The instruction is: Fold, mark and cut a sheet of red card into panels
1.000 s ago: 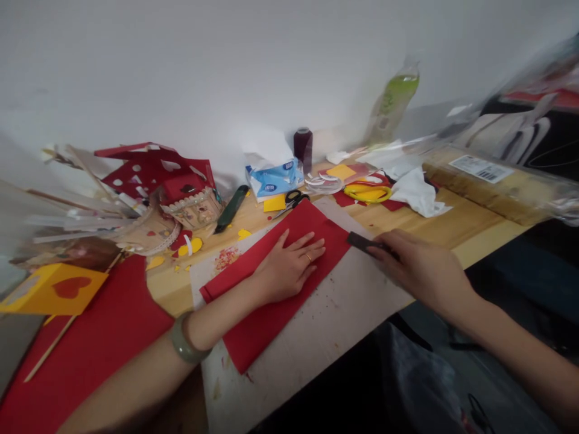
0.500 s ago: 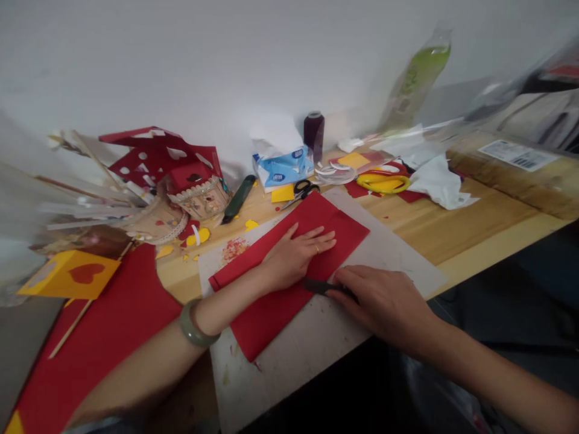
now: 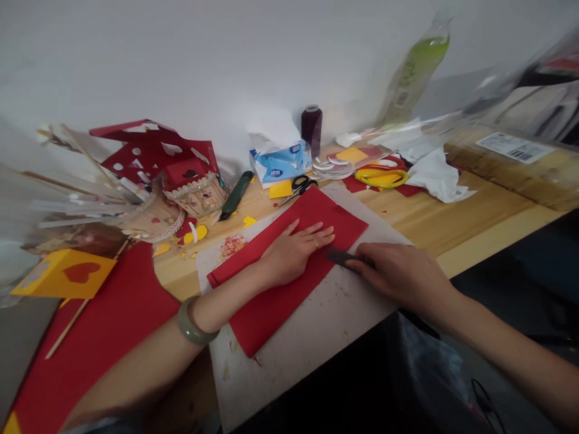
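Since the frame half a second earlier, the right hand [image 3: 393,274] and its dark flat tool [image 3: 339,257] have shifted along the near long edge of the red sheet [image 3: 280,307] toward its far-right end. The sheet lies on a grey board [image 3: 312,337] atop the worktop [image 3: 479,217], left of the right hand, its long axis running from near left to far right. The right hand is closed around the tool, whose tip overlaps that edge (contact pressure cannot be verified). The left hand [image 3: 289,256] rests flat on the sheet, fingers slightly spread, gripping nothing; its fingertips sit just beside the tool tip, the closest obstruction. Black-handled scissors [image 3: 306,185] and a green cutter [image 3: 236,196] lie beyond, clear of that edge.
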Available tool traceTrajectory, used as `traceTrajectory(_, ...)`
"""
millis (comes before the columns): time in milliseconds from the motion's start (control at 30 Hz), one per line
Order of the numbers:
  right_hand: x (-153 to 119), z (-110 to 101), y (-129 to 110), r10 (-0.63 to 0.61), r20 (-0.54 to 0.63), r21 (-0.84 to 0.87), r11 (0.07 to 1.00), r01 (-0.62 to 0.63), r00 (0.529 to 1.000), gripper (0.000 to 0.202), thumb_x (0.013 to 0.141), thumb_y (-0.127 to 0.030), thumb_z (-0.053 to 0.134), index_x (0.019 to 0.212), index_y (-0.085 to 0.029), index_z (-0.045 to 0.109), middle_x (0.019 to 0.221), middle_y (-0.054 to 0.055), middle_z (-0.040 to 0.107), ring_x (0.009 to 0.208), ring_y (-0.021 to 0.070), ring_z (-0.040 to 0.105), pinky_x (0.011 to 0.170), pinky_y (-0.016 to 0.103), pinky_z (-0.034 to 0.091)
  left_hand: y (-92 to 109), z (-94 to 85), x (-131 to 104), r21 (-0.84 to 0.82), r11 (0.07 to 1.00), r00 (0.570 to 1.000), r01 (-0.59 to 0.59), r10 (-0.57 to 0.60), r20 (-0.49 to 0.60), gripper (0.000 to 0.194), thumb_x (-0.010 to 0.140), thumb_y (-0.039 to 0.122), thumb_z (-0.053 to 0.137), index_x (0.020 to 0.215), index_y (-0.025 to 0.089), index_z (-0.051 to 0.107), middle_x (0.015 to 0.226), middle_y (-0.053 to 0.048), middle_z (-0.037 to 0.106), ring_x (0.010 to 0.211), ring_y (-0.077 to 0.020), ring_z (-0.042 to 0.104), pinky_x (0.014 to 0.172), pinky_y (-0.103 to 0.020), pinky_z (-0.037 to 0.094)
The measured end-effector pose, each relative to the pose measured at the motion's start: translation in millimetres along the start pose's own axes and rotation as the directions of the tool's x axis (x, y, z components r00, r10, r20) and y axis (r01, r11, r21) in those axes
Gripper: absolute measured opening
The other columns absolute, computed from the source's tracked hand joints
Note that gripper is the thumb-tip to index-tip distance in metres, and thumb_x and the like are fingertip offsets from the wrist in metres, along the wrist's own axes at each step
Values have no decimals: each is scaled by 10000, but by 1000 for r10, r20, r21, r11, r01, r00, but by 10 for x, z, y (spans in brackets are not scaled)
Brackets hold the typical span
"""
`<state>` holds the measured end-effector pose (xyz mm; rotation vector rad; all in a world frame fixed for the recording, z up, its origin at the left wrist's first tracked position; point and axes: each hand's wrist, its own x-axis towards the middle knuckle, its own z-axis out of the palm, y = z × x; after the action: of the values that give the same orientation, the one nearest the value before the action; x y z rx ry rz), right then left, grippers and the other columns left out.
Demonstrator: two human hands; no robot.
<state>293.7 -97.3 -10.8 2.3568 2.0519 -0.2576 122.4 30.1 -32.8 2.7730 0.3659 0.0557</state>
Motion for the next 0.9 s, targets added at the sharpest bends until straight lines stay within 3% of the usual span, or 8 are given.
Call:
traceTrajectory(300, 187, -85, 461, 101, -56, 2, 995, -101, 993, 314, 869, -439, 424, 700, -205, 547, 623, 27, 574, 560, 160, 514, 485, 257, 269, -25, 30, -4, 18, 1000, 1000, -8, 8, 1, 625, 797, -29, 287, 1366, 212, 380, 1453, -19, 372, 1385, -124, 224, 1132, -462, 122)
traceTrajectory(433, 209, -141, 596, 178, -138, -33, 982, -184, 974, 305, 876, -420, 396, 737, -193, 543, 615, 52, 572, 562, 183, 519, 479, 263, 256, -22, 26, 0, 23, 1000, 1000, -3, 2, 26, 609, 810, -10, 296, 1378, 198, 362, 1466, -22, 346, 1390, -128, 209, 1128, -465, 143)
traceTrajectory(533, 259, -153, 519, 195, -201, -38, 978, -207, 960, 310, 898, -400, 355, 785, -182, 545, 658, 72, 594, 593, 194, 546, 484, 265, 261, -9, 14, 4, 40, 999, 1000, -8, 7, 24, 620, 799, -10, 313, 1377, 210, 367, 1461, -22, 355, 1386, -126, 219, 1128, -453, 156)
traceTrajectory(700, 516, -99, 278, 74, -166, -12, 997, -77, 983, 264, 912, -376, 386, 819, -202, 561, 768, 49, 660, 679, 173, 604, 525, 251, 308, -22, 35, 10, 67, 998, 1000, -10, 9, 22, 617, 797, -7, 312, 1376, 199, 376, 1465, -26, 351, 1389, -128, 208, 1129, -423, 180)
traceTrajectory(900, 681, -220, 392, 160, -212, -55, 983, -176, 964, 303, 929, -340, 340, 947, -141, 567, 911, 171, 668, 737, 260, 631, 519, 288, 285, -63, 62, 4, 72, 997, 999, -32, 31, 19, 623, 807, 3, 317, 1392, 217, 348, 1480, -14, 324, 1392, -128, 200, 1126, -418, 202)
